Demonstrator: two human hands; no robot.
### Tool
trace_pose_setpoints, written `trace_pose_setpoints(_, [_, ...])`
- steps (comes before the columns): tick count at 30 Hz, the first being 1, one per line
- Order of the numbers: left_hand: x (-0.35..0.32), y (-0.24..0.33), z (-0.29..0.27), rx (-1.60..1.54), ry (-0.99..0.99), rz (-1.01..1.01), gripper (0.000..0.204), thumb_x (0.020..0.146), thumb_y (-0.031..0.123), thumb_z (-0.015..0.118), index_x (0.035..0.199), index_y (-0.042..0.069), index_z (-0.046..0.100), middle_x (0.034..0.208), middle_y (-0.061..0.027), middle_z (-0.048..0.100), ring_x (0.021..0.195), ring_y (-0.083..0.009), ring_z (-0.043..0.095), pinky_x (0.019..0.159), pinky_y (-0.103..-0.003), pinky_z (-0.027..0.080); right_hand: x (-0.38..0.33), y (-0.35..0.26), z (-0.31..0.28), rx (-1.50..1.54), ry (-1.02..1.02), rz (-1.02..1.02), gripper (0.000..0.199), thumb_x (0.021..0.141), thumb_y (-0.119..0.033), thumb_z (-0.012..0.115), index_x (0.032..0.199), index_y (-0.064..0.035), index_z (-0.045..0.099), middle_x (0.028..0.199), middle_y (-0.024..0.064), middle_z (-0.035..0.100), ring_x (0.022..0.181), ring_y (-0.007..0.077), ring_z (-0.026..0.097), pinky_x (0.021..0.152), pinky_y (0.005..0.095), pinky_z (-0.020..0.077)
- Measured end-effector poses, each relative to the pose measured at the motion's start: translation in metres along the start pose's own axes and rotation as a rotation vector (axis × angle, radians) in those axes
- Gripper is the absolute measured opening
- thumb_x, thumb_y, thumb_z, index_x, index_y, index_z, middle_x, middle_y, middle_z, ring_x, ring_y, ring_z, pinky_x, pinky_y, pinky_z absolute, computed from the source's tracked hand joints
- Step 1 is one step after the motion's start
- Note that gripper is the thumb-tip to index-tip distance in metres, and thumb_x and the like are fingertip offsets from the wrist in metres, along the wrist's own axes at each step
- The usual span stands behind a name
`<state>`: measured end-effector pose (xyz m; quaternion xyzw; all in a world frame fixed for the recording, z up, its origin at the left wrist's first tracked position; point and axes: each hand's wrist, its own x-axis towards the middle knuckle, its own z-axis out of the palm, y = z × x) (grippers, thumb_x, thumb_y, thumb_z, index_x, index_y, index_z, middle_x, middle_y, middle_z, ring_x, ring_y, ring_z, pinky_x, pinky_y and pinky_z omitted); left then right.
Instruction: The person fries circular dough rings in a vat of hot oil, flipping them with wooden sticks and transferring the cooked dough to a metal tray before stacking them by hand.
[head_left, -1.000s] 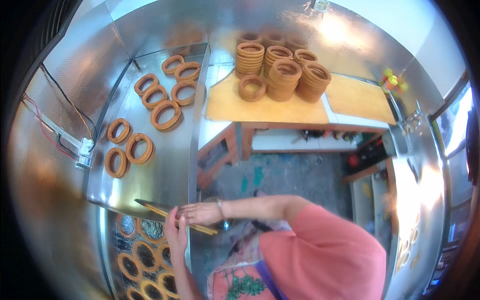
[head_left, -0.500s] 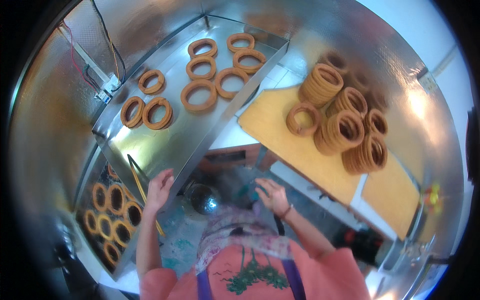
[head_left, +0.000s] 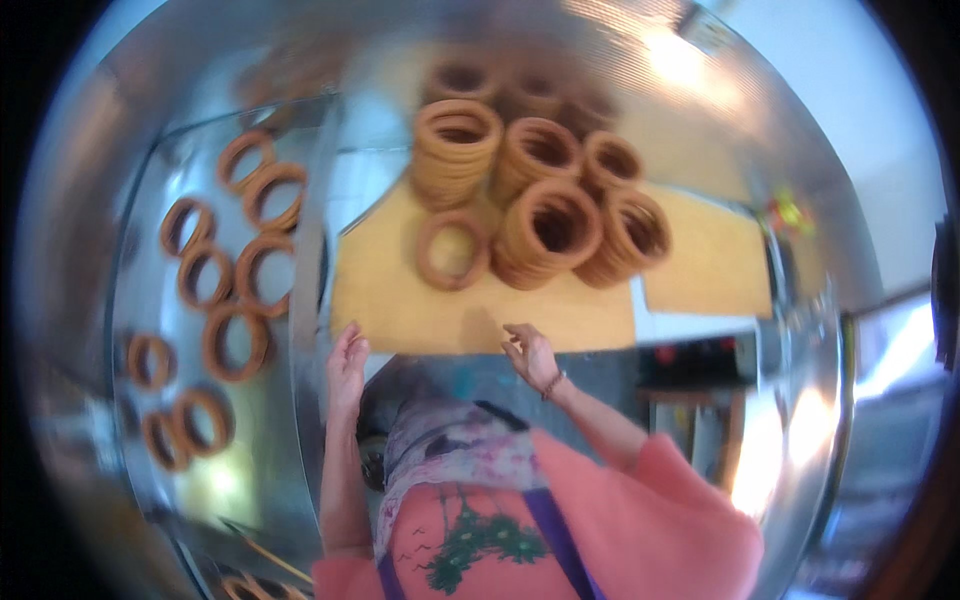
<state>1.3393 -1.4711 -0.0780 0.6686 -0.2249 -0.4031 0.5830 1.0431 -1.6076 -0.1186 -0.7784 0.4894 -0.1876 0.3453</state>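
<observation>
My left hand (head_left: 346, 368) is held above the near left corner of a yellow board (head_left: 400, 318), empty, with its fingers stretched out. My right hand (head_left: 531, 360) is at the board's near edge, its fingers slightly bent and apart, with nothing seen in them. Beyond the hands several stacks of brown, baked-looking rings (head_left: 522, 250) stand on the board. A low ring pile (head_left: 428, 255) lies in front of them at the left. Neither hand touches the rings.
Left of the board is a large metal tray (head_left: 268, 425) with several brown rings (head_left: 258, 342) lying about. A thin yellow stick-like tool (head_left: 277, 560) shows at the lower left, near more rings. A second yellow board (head_left: 708, 272) lies to the right.
My view has turned right, so the board with the stacks is now ahead and the tray at the left. Both hands have come over to the board's near edge, still empty.
</observation>
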Motion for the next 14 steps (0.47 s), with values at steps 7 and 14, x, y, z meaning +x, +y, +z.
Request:
trace_pose_setpoints(7, [0.146, -0.120, -0.016, 0.644, 0.140, 0.062, 0.048, 0.081, 0.017, 0.058, 0.121, -0.005, 0.045, 0.123, -0.0237, 0.045, 0.115, -0.0360, 0.042, 0.098, -0.039, 0.033, -0.027, 0.098, -0.062, -0.227, 0.479, 0.418, 0.029, 0.070, -0.012, 0.064, 0.097, -0.0001, 0.062, 0.087, 0.0173, 0.064, 0.073, 0.0258, 0.064, 0.067, 0.0343, 0.0504])
trace_pose_setpoints(14, [0.195, -0.127, -0.042, 0.694, 0.110, -0.100, 0.056, 0.077, 0.025, 0.063, 0.124, 0.000, 0.046, 0.122, -0.0245, 0.046, 0.109, -0.0363, 0.047, 0.095, -0.041, 0.036, -0.031, 0.203, -0.128, 0.581, 0.816, 1.028, 0.023, 0.073, -0.017, 0.061, 0.093, -0.0064, 0.067, 0.089, 0.0173, 0.065, 0.080, 0.0243, 0.065, 0.070, 0.0319, 0.0507])
